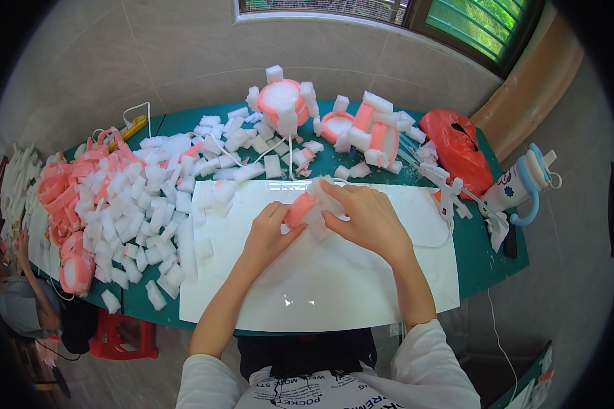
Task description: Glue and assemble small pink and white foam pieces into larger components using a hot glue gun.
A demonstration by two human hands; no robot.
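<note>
Both your hands meet above the upper middle of the glossy white rectangular board, which lies on the teal-green counter. Your left hand is curled around the left side of a small, rounded salmon-pink piece, fingers and thumb closed on it. Your right hand pinches a translucent white foam piece against the right side of that pink piece, its fingers bent over the top and the thumb below. Your fingers hide part of both, so you cannot tell exactly how they join.

To your left spreads a large heap of white foam blocks, some of them on the board's left edge, with a pile of salmon-pink pieces beyond it. Past the board's far edge stands a round pink frame with a white face, foam blocks set around its rim; smaller pink rings with foam blocks sit to its right. A white glue gun is at the board's far right corner, near a crumpled red plastic bag and a white bottle with a light-blue handle.
</note>
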